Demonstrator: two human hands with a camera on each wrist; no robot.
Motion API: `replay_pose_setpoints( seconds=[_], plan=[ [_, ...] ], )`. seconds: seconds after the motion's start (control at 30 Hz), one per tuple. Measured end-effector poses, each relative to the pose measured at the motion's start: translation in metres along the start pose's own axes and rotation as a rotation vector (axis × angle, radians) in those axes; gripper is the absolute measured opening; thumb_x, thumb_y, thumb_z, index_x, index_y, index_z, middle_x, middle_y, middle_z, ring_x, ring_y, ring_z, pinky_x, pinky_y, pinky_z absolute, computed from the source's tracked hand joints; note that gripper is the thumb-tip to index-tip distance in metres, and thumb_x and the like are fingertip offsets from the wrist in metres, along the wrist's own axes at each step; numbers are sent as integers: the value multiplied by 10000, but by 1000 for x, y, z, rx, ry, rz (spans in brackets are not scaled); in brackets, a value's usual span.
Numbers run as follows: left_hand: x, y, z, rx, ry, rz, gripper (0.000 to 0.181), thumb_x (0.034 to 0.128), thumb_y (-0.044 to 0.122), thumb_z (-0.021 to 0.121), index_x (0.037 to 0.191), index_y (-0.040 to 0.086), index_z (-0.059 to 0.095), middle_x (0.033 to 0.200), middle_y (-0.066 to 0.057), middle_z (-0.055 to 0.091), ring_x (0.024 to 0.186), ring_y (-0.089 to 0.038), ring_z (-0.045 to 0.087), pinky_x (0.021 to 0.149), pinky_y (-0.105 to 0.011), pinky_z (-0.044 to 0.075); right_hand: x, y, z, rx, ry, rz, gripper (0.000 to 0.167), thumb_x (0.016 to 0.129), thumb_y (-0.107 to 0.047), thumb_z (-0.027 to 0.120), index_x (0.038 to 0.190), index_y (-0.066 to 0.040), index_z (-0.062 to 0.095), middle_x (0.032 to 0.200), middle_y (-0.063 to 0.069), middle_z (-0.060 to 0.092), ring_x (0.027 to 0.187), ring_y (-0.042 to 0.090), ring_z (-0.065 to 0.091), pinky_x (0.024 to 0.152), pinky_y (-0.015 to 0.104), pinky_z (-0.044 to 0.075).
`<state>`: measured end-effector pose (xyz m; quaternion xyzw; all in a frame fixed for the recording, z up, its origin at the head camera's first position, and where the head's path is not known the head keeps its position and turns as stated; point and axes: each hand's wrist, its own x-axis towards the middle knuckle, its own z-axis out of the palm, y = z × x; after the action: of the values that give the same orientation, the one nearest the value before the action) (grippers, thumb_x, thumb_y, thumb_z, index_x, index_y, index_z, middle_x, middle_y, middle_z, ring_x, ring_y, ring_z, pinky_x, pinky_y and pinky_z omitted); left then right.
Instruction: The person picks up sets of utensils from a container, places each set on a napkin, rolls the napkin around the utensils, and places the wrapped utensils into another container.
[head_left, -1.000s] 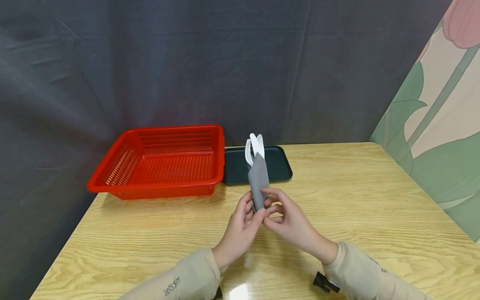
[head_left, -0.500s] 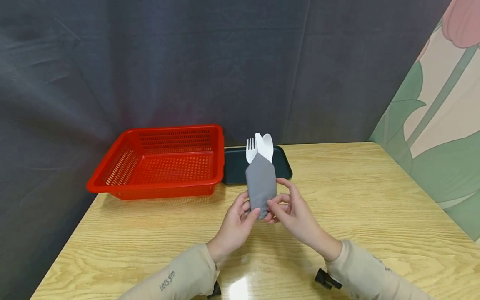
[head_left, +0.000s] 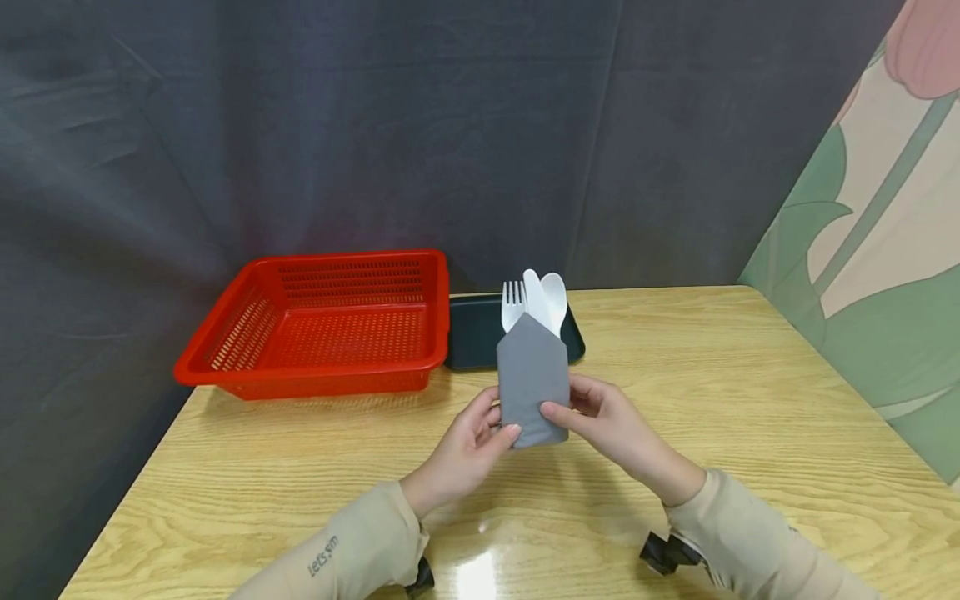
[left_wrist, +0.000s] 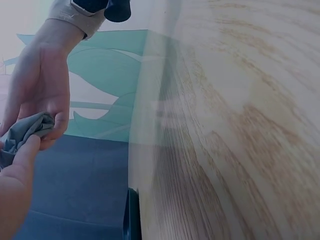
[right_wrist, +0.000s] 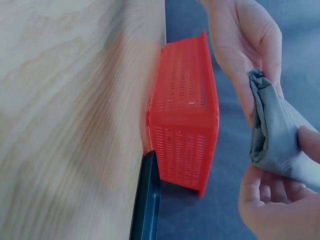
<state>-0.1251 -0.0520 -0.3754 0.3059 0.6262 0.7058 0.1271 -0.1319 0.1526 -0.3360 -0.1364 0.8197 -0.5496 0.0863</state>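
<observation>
A grey folded napkin [head_left: 532,387] stands upright between both hands above the table. Out of its pointed top stick a white fork [head_left: 513,307], a white knife [head_left: 535,293] and a white spoon [head_left: 555,302]; their handles are hidden inside. My left hand [head_left: 465,450] pinches the lower left edge, thumb in front. On the right side, my right hand [head_left: 622,429] grips the napkin with its thumb across the front and fingers behind. Layered folds show at the napkin's bottom end [right_wrist: 259,120] in the right wrist view.
A red perforated plastic basket [head_left: 352,329] stands at the back left of the wooden table [head_left: 735,400]. Beside it lies a dark green tray [head_left: 472,333], partly behind the napkin. A dark cloth [head_left: 450,142] hangs behind the table, and a painted wall [head_left: 892,217] borders the right.
The napkin has turned from nearly edge-on to face the head camera, its cutlery fanned into view. It has shifted slightly right, and my right hand has moved outward to its right edge.
</observation>
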Motion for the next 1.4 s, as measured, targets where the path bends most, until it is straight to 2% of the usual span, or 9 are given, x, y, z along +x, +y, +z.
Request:
replay_pose_setpoints(
  seconds=[0.13,0.27,0.37,0.6,0.83,0.93,1.07,1.2,1.4],
  plan=[
    [-1,0,0,-18,-4,-5,511,977,128,458,1405,-38,235,1380,-294,354,1230,-335,507,942,-260,489,0,1,-1,46,-26,28,500,889,-232,628,1292,34,499,1211,219,598,985,162,625,808,220,509],
    [-1,3,0,-38,25,-47,487,965,60,457,1398,-40,257,1349,-290,360,1208,-398,502,928,-256,495,0,2,1,65,-16,28,505,886,-223,633,1293,41,494,1186,227,617,948,119,643,795,216,519],
    [0,4,1,-15,53,-65,468,954,19,461,1381,-56,288,1304,-304,390,1183,-427,514,911,-244,502,0,2,2,65,0,19,497,888,-210,630,1289,49,492,1166,234,625,942,119,649,782,221,528],
    [0,7,3,72,159,-165,460,922,50,545,1353,-26,403,1231,-277,514,1102,-388,595,845,-238,531,-1,3,6,19,50,-11,454,884,-191,635,1243,61,522,1120,236,643,921,165,664,746,233,544],
    [1,10,3,205,296,-233,392,862,140,658,1217,-9,585,1078,-217,660,938,-251,684,766,-240,552,0,6,10,29,85,-6,408,883,-168,635,1201,71,545,1104,240,651,861,56,653,731,208,534],
    [0,10,2,232,303,-248,360,852,162,673,1168,-5,625,1034,-199,679,878,-180,682,730,-201,541,0,7,11,36,83,7,410,884,-176,633,1204,65,543,1105,237,652,852,53,651,729,212,532],
    [-1,11,0,244,291,-258,332,854,163,671,1142,1,639,1024,-190,680,848,-128,665,705,-179,530,0,8,11,48,42,21,471,890,-203,628,1266,48,495,1148,236,630,926,140,655,755,237,536],
    [-1,10,-2,239,284,-252,320,853,134,668,1134,-14,636,1019,-208,672,855,-166,668,698,-192,536,-1,9,10,60,-23,30,531,885,-223,637,1306,44,455,1200,235,600,1005,210,640,789,259,538],
    [-1,9,-1,225,287,-240,314,848,97,666,1128,-43,631,1016,-236,663,878,-235,678,703,-201,545,-1,9,11,66,-34,56,478,875,-218,649,1239,64,520,1156,229,627,939,156,648,766,242,535]
  ],
)
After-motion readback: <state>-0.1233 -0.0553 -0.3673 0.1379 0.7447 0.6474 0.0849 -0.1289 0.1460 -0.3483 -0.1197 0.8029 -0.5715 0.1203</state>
